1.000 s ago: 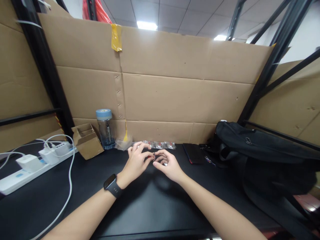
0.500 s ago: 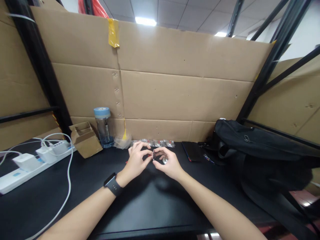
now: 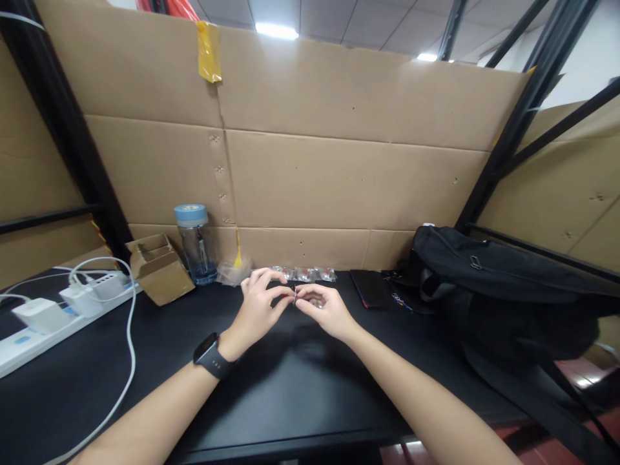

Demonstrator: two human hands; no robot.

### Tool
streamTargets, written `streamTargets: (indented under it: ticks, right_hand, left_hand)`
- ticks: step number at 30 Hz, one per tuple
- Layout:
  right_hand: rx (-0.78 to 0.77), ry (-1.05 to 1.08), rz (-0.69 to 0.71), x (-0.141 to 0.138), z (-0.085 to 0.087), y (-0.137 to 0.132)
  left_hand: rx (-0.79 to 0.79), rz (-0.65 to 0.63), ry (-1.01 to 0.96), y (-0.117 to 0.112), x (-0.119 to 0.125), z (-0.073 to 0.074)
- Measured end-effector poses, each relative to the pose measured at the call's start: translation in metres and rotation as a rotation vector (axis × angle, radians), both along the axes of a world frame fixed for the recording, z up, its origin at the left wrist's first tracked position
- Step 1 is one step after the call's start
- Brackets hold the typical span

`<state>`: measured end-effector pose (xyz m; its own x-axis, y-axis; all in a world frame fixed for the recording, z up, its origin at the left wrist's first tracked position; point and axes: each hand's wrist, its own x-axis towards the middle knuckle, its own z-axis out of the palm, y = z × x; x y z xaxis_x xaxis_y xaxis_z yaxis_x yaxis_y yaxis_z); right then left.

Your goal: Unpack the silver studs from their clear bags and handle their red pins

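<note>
My left hand (image 3: 259,309) and my right hand (image 3: 325,311) meet above the black table (image 3: 300,394), thumbs and forefingers pinched together. Between their fingertips is a small, thin, dark and shiny piece (image 3: 294,295), held from both sides; it is too small to name. A bit of red shows by the left fingertips. Something silvery is partly hidden under the curled fingers of my right hand. Just beyond the hands lie several small clear packets (image 3: 306,274) with red marks inside.
A blue-lidded water bottle (image 3: 196,245), an open cardboard box (image 3: 161,270) and a clear plastic bag (image 3: 233,272) stand at the back left. A white power strip (image 3: 33,339) with chargers and cables lies left. A dark notebook (image 3: 371,289), keys (image 3: 402,302) and a black backpack (image 3: 504,290) occupy the right.
My fingertips have come closer together around the small piece. My right hand has turned slightly, and the silvery thing under its fingers shows less. The view has shifted a little.
</note>
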<state>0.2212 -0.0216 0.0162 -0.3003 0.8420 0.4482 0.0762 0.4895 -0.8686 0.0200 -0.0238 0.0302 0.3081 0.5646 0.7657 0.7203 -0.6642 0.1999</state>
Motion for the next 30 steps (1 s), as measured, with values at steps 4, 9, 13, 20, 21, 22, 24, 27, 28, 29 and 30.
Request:
streamTargets:
  ticks: [4,9,13,20,21,22,24,27,28,29,30]
  right_hand:
    - [0.115,-0.066,-0.068,0.000,0.001,-0.001]
    - [0.253,-0.176,-0.133,0.003,0.000,0.001]
    - [0.326,-0.242,-0.165,0.003,-0.001,0.002]
    - [0.327,-0.242,-0.159,0.002,0.000,-0.001]
    - [0.317,-0.236,-0.158,0.002,0.001,-0.001]
    - [0.303,-0.230,-0.157,0.002,0.002,-0.001]
    - [0.283,-0.218,-0.150,0.002,0.004,-0.001]
    - [0.272,-0.205,-0.140,0.003,0.005,-0.001]
    - [0.269,-0.204,-0.138,0.003,0.005,-0.001]
    - [0.264,-0.204,-0.135,0.003,0.005,-0.001]
    - [0.256,-0.204,-0.131,0.003,0.004,-0.001]
  left_hand:
    - [0.034,0.011,0.041,-0.001,0.000,0.000]
    - [0.040,0.005,0.088,-0.002,0.002,-0.004]
    - [0.034,0.008,0.115,-0.004,0.002,-0.005]
    - [0.064,-0.012,0.174,-0.006,0.003,-0.003]
    - [0.065,-0.018,0.173,-0.006,0.003,-0.003]
    - [0.056,-0.024,0.164,-0.006,0.003,-0.002]
    - [0.010,-0.044,0.134,-0.007,0.001,0.001]
    - [-0.096,-0.128,0.096,-0.007,-0.004,0.008]
    - [-0.125,-0.166,0.095,-0.007,-0.007,0.010]
    - [-0.149,-0.202,0.103,-0.006,-0.008,0.011]
    - [-0.170,-0.230,0.117,-0.005,-0.010,0.012]
